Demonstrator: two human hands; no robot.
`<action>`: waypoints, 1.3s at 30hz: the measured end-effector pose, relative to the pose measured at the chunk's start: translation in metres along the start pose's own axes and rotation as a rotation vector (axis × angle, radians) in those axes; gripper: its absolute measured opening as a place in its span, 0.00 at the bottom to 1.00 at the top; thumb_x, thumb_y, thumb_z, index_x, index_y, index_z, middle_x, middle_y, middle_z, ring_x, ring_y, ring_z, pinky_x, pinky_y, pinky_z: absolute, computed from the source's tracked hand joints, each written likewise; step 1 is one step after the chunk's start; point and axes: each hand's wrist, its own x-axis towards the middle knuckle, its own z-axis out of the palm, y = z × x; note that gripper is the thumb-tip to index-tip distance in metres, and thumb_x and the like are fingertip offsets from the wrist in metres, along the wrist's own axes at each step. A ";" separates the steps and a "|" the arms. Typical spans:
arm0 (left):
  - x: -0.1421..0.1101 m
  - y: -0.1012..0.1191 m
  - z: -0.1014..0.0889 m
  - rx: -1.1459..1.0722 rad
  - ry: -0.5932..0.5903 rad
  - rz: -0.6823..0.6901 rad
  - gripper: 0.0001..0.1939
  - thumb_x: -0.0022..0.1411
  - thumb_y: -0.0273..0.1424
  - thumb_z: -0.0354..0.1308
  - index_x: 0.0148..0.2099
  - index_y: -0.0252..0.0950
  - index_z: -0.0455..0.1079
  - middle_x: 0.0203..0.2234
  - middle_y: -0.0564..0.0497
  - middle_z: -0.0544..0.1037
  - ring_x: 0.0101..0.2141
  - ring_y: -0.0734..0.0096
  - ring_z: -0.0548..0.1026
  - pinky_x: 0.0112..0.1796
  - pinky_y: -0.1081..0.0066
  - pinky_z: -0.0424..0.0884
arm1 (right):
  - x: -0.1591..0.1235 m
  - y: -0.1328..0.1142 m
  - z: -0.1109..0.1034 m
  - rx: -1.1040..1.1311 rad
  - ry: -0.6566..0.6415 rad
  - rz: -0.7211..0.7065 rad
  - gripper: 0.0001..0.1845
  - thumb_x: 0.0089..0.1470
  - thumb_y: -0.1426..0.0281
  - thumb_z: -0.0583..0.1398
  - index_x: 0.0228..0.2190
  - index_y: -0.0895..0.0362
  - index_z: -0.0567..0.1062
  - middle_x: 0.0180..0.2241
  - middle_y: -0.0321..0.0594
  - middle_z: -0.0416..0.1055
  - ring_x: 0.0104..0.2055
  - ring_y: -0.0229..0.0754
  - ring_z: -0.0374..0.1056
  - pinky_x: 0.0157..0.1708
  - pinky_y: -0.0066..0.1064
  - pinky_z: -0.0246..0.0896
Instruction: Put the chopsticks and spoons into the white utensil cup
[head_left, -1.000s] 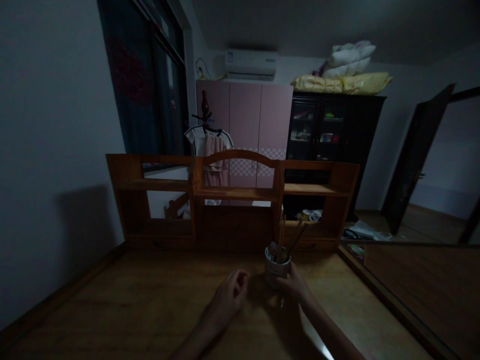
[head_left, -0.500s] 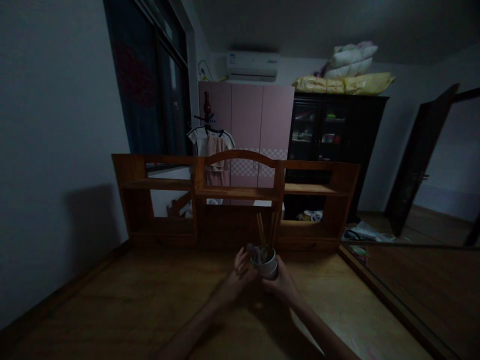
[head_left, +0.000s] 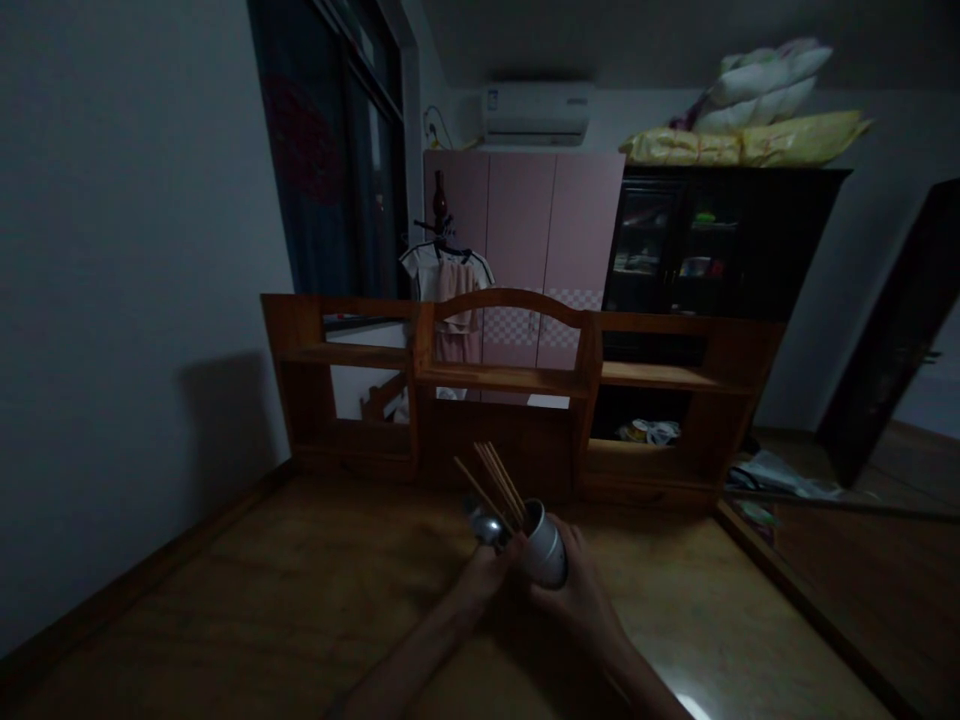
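Observation:
A pale grey cylindrical holder [head_left: 545, 548] is tilted to the left above the wooden surface. My right hand [head_left: 574, 565] is wrapped round its side and base. Several thin wooden chopsticks [head_left: 496, 480] lean out of its mouth toward the upper left. At the mouth, my left hand [head_left: 499, 562] is closed about shiny metal spoons [head_left: 489, 528], whose rounded heads stick out past the fingers. The spoon handles are hidden by the hand, and whether the fingers also grip the chopsticks is unclear in the dim light.
The bare wooden surface [head_left: 315, 580] spreads under my hands, with a raised wooden edge [head_left: 795, 600] on the right. A wooden shelf unit [head_left: 499, 378] stands along its far side. The white wall [head_left: 135, 300] borders the left. Behind are a pink wardrobe [head_left: 517, 220] and a dark cabinet [head_left: 780, 240].
The holder has tipped to the left, and the chopsticks now slant left. My left hand, spread beside the holder before, has closed on the spoons. The view has shifted left.

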 end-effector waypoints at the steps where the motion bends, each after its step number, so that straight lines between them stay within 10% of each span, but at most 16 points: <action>1: 0.001 -0.004 0.000 -0.028 0.013 -0.005 0.28 0.49 0.42 0.69 0.50 0.32 0.73 0.50 0.38 0.75 0.57 0.50 0.66 0.60 0.56 0.56 | -0.001 -0.001 0.000 -0.022 -0.006 -0.003 0.44 0.37 0.78 0.62 0.58 0.53 0.60 0.52 0.44 0.61 0.54 0.50 0.61 0.54 0.41 0.59; 39: -0.003 0.006 -0.003 -0.239 0.050 -0.022 0.15 0.48 0.25 0.70 0.40 0.31 0.76 0.46 0.43 0.78 0.50 0.61 0.73 0.54 0.65 0.65 | -0.008 0.007 -0.016 -0.674 0.067 -0.149 0.50 0.43 0.81 0.62 0.65 0.48 0.50 0.57 0.46 0.57 0.62 0.61 0.50 0.59 0.54 0.54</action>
